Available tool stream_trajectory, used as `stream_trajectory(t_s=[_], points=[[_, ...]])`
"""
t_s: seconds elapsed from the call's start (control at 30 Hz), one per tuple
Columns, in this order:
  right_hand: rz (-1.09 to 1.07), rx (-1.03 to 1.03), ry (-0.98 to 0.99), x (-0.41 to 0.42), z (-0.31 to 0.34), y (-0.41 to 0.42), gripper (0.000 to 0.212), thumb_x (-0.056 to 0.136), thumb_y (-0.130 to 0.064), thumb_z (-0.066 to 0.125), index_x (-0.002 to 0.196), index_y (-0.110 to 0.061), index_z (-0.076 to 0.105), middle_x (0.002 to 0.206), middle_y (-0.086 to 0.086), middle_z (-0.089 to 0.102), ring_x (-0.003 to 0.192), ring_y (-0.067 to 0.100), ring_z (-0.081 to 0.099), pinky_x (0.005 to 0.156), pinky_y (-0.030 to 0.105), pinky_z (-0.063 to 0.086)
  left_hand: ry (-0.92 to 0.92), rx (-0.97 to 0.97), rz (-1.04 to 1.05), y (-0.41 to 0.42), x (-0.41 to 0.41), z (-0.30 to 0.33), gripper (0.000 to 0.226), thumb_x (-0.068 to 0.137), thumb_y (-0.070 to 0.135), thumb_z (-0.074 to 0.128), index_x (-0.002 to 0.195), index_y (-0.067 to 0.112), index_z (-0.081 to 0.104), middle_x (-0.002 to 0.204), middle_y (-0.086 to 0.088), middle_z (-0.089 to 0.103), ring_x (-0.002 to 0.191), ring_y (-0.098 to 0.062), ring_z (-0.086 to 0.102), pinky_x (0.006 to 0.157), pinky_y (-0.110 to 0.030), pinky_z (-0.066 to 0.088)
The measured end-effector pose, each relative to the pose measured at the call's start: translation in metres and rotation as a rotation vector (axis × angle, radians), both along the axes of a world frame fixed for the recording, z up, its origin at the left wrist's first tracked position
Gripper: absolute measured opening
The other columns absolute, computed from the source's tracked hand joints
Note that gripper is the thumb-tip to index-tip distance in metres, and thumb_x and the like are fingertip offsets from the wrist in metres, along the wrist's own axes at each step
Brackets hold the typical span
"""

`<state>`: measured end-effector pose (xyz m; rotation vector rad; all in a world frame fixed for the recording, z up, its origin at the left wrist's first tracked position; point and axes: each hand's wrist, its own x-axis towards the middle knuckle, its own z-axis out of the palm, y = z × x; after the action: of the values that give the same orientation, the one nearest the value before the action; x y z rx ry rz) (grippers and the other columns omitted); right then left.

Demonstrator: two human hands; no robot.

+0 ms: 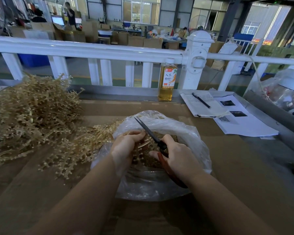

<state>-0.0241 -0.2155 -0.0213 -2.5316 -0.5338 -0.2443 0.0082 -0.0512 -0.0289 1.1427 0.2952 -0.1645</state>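
Red-handled, dark-bladed scissors (159,146), tan dried sprigs (32,116), clear plastic bag (176,129), amber bottle (166,82) showing against brown desk (236,175).

We see a thin clear plastic bag (151,185), crinkled and glossy. Over its mouth the scissors (153,136) show dull dark metal blades and smooth reddish-brown handles. Left of the bag, the beaded sprigs (32,116) look tan, rough and matt. Under the bag the tabletop (236,184) is matt brown board. Beyond the bag is a glossy clear plastic bottle (166,82).
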Motion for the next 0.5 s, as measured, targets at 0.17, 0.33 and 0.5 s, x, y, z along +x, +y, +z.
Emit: stream_trajectory(t_s=[0.17,0.33,0.5], points=[[0.008,0.155,0.013,-0.003,0.003,-0.003,0.033,0.085,-0.055,0.06,0.097,-0.027,0.048,0.083,-0.015,0.058,0.076,-0.001,0.055,0.063,0.013,0.04,-0.038,0.045,0.092,-0.002,-0.002,0.001,0.006,0.082,0.015,0.071,0.086,0.01,0.069,0.077,-0.01,0.073,0.069,-0.024,0.071,0.058,-0.031,0.056],[-0.033,0.321,0.059,0.0,0.01,-0.003,0.031,0.086,-0.045,0.064,0.108,-0.025,0.056,0.091,-0.015,0.062,0.088,0.003,0.06,0.077,0.021,0.049,-0.094,0.083,0.116,-0.007,-0.003,0.002,0.019,0.082,0.032,0.072,0.092,0.015,0.069,0.069,0.0,0.073,0.063,-0.016,0.07,0.052,-0.024,0.053],[-0.056,0.452,0.07,0.005,0.018,0.004,0.027,0.086,-0.016,0.07,0.094,-0.037,0.056,0.081,-0.015,0.063,0.079,-0.006,0.06,0.07,0.01,0.045,-0.209,0.181,0.043,-0.01,-0.004,0.0,0.021,0.085,0.04,0.065,0.085,0.019,0.066,0.067,0.005,0.068,0.063,-0.009,0.063,0.06,-0.023,0.051]])
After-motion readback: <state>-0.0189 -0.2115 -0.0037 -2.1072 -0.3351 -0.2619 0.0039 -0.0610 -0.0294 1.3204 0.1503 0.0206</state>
